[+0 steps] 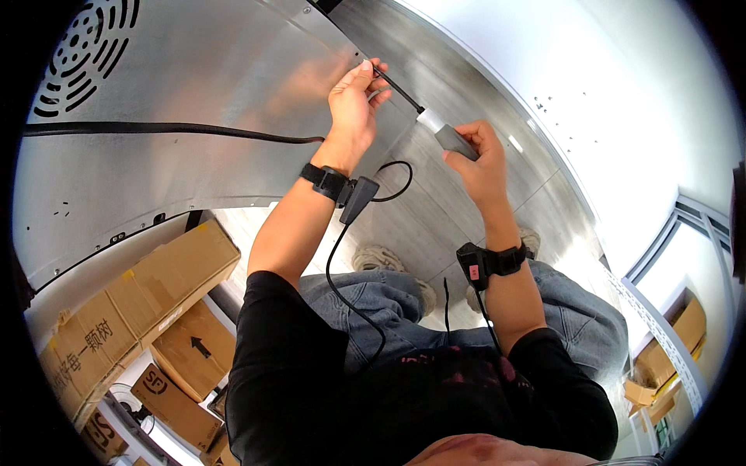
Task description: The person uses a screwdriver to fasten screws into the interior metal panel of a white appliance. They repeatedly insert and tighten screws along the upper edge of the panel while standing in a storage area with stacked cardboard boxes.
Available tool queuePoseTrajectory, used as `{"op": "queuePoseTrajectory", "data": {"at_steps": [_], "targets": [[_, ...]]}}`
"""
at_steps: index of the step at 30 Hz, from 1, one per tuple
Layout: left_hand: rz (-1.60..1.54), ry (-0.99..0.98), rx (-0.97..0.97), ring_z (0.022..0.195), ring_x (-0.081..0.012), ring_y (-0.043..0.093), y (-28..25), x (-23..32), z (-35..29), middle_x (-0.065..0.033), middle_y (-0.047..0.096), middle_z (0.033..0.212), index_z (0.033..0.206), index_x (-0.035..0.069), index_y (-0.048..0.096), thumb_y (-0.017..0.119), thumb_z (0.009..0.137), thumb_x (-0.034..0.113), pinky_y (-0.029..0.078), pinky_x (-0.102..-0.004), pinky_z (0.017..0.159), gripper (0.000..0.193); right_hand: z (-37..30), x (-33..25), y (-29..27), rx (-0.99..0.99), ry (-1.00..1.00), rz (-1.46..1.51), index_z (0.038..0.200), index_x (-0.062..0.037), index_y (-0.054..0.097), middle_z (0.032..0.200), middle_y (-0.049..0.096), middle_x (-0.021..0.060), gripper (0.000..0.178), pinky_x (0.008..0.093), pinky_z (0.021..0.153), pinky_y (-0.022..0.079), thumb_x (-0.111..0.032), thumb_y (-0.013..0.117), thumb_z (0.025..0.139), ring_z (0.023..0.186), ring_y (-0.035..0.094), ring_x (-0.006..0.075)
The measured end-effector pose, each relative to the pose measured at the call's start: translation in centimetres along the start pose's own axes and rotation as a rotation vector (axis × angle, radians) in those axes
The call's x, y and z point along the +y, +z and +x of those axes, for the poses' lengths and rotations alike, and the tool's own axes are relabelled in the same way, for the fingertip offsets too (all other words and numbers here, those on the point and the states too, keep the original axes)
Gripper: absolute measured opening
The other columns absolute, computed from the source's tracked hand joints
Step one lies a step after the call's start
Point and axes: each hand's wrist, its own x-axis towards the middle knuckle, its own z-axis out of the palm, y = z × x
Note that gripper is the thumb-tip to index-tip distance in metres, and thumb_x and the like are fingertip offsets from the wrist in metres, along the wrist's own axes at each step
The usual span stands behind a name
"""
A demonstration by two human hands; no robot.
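A screwdriver with a grey and white handle [444,133] and a long dark shaft [402,93] slants across the upper middle. My right hand [480,155] is closed round the grey end of the handle. At the far end of the shaft, my left hand [354,105] pinches the tip between thumb and fingers; whether a screw sits there is hidden. The left hand is right beside the edge of a large silvery metal panel [241,70], its wrist over the panel. A small dark hole shows in the panel's edge near my fingertips.
A black cable [179,128] runs across the panel, below round vent slots [85,54]. Straps with dark devices sit on both wrists, and a thin cord [334,272] hangs from the left one. Cardboard boxes [167,272] are at lower left. A white surface [614,85] curves along the right.
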Motion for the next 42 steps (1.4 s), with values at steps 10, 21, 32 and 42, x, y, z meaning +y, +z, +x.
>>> {"op": "queuePoseTrajectory", "data": {"at_steps": [10,21,32,42], "targets": [[-0.004,0.032,0.03,0.08,-0.0087,0.051,-0.9,0.9,1.8,-0.0011,0.064,0.1,0.104,0.007,0.062,0.052,0.094,0.021,0.045,-0.0253,0.073,0.019,0.9,0.1,2.6,-0.002,0.003,0.06,0.094,-0.0026,0.054,0.082,0.06,0.0063,0.027,0.0278,0.066,0.042,-0.005,0.068,0.072,0.072,0.055,0.0128],[-0.054,-0.027,0.002,0.081,-0.0092,0.05,-1.2,1.3,2.4,0.0005,0.062,0.102,0.109,0.01,0.058,0.047,0.096,0.022,0.043,-0.0256,0.075,0.021,1.1,0.5,3.1,0.018,0.015,0.111,0.1,-0.0019,0.056,0.087,0.062,0.0059,0.031,0.026,0.07,0.045,-0.006,0.071,0.073,0.077,0.057,0.0123],[-0.141,-0.054,0.015,0.078,-0.0099,0.051,-1.0,1.6,2.5,-0.0003,0.061,0.098,0.108,0.009,0.058,0.048,0.095,0.02,0.044,-0.0261,0.073,0.02,1.4,-0.5,3.0,0.026,0.017,0.037,0.101,-0.0037,0.058,0.09,0.064,0.0054,0.031,0.0266,0.072,0.046,-0.008,0.072,0.074,0.079,0.059,0.0135],[-0.156,-0.058,0.033,0.077,-0.01,0.053,-0.8,1.9,2.3,-0.0014,0.062,0.097,0.107,0.008,0.058,0.048,0.096,0.019,0.046,-0.0261,0.072,0.018,1.4,-0.1,2.9,0.123,-0.058,-0.162,0.108,-0.0027,0.061,0.102,0.057,0.0087,0.038,0.0277,0.065,0.048,-0.012,0.074,0.074,0.073,0.059,0.0147]]}}
